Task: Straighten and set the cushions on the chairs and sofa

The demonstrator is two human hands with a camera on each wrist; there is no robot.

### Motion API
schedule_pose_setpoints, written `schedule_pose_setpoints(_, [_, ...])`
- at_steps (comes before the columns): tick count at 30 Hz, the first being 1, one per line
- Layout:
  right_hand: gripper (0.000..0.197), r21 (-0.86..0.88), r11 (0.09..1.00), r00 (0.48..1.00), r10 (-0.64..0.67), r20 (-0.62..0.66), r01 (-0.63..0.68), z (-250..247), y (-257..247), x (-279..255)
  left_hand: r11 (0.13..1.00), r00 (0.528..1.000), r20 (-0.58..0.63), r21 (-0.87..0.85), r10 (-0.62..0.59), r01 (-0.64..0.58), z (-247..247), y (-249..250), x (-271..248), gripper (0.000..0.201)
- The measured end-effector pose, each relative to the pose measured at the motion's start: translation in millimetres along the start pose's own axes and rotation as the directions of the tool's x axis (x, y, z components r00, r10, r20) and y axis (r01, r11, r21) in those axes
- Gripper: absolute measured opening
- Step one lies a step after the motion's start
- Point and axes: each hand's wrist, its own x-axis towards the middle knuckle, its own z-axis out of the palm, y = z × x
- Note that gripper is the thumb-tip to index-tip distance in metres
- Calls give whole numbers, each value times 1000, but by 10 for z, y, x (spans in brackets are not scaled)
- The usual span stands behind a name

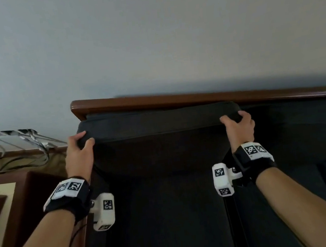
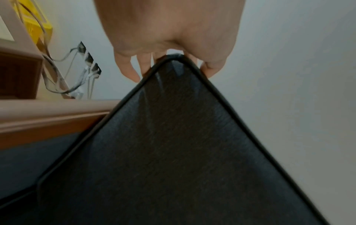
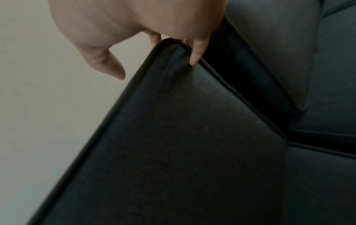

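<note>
Against the grey wall [image 1: 147, 33], your left hand [image 1: 78, 154] and right hand [image 1: 238, 128] each pinch the soft back cushion [image 1: 160, 144] by its corners at ten and two o'clock; it sags, so hold the piped edges.

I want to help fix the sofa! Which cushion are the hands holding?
Find the long brown wooden rail that tops the sofa against the grey wall. Just below its left end stands a dark back cushion. It is the only one gripped at both top corners, by the left hand and right hand.

Head view overlooks the cushion [image 1: 160, 142]; wrist views close on its corners.
</note>
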Motion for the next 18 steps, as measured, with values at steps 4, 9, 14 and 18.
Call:
schedule_pose_setpoints(4, [64, 49, 998, 999, 46, -24, -45, -218, 226, 127, 999, 999, 39, 46, 20, -22, 347, 282, 45, 38])
schedule_pose_setpoints(9, [56, 23, 1000, 999, -11, -32, 12, -276, 255, 162, 1000, 996, 88, -24, 13, -11, 383, 249, 134, 43])
schedule_pose_setpoints(14, [58, -4, 999, 998, -46, -33, 46, -196, 196, 90, 985, 981, 192, -162, -27, 58, 253, 112, 313, 35])
schedule_pose_setpoints(18, [62, -38, 999, 999, -32, 44, 34, -307, 196, 67, 986, 978, 206, -167, 20, 15, 257, 137, 230, 43])
